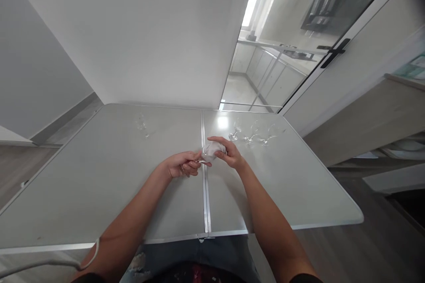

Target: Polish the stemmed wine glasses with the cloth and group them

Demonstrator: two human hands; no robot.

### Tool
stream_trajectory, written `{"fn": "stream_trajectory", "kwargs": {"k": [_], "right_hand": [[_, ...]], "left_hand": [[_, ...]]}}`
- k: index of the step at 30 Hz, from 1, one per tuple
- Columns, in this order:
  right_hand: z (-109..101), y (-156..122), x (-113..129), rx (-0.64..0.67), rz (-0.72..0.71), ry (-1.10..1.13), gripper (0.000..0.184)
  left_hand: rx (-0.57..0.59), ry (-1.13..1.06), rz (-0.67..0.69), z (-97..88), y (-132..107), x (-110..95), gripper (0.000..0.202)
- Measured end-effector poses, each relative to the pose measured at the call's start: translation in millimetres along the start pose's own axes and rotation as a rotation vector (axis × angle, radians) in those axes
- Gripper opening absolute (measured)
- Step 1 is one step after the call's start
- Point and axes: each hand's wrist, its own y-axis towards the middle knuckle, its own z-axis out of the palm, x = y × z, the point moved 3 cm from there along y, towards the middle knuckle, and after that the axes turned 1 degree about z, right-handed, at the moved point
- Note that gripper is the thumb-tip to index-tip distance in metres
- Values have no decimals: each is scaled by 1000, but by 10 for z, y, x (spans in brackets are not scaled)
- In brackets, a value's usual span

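Observation:
Above the middle seam of the table, my left hand [184, 163] is closed around the thin stem of a clear wine glass [205, 154]. The glass is tilted on its side, bowl toward the right. My right hand [230, 152] wraps the bowl end, with a white cloth [215, 148] bunched between its fingers and at the bowl. How far the cloth reaches inside the bowl is hard to make out. Part of the glass is hidden by fingers and cloth.
On the far right of the pale folding table [149, 203] stand three clear stemmed glasses [234, 132]. Another clear glass item [142, 126] is at the far left, its outline faint. A white wall [149, 40] and a glass door [282, 53] lie beyond. A cable [49, 263] crosses near my left arm.

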Motion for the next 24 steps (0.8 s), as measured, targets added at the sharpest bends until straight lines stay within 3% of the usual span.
{"fn": "stream_trajectory", "kwargs": {"k": [2, 5, 8, 10, 11, 15, 17, 19, 22, 24], "right_hand": [[22, 35, -32, -42, 70, 44, 47], [114, 94, -161, -172, 291, 175, 50], [200, 119, -255, -273, 450, 316, 56], [201, 126, -213, -264, 412, 320, 58], [187, 126, -163, -231, 368, 302, 58], [87, 90, 51, -72, 244, 261, 60], [40, 77, 85, -57, 206, 239, 57], [17, 83, 45, -90, 185, 187, 53], [47, 112, -98, -158, 247, 152, 53], [88, 127, -168, -193, 312, 177, 53]], "left_hand": [[-183, 234, 87, -38, 49, 15, 53], [-607, 810, 224, -95, 114, 30, 38], [-814, 1214, 264, -85, 152, 45, 37], [-788, 1164, 257, -91, 145, 39, 36], [-717, 1041, 236, -99, 133, 35, 37], [-203, 370, 70, -53, 73, 26, 59], [-112, 229, 45, -20, 59, 15, 63], [-242, 312, 92, -16, 89, 18, 60], [-649, 762, 224, -12, 143, 20, 45], [-827, 1027, 282, 11, 158, 18, 38]]}}
